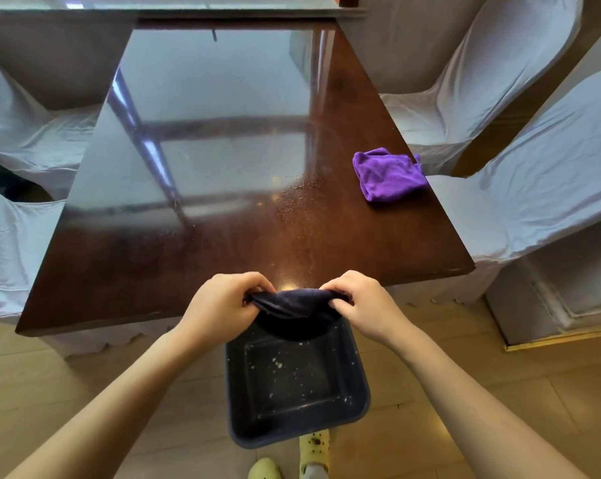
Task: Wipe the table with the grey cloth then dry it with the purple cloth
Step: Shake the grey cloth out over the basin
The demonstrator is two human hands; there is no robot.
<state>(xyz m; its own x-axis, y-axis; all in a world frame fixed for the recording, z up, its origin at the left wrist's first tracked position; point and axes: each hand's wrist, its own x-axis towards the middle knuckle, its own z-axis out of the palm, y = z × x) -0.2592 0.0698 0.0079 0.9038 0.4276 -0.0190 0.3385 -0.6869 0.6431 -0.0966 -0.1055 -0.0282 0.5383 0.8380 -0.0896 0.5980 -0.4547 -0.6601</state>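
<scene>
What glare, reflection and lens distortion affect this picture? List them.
Head view: window glare washes over the far half of the table, mirroring the frame; a small bright spot sits near the front edge above the grey cloth; the wide lens bends the table edges and chairs outward; the purple cloth stays sharp.

You will find nothing to read here: no lettering, label, brand, number or sign shows on any surface in your view.
</scene>
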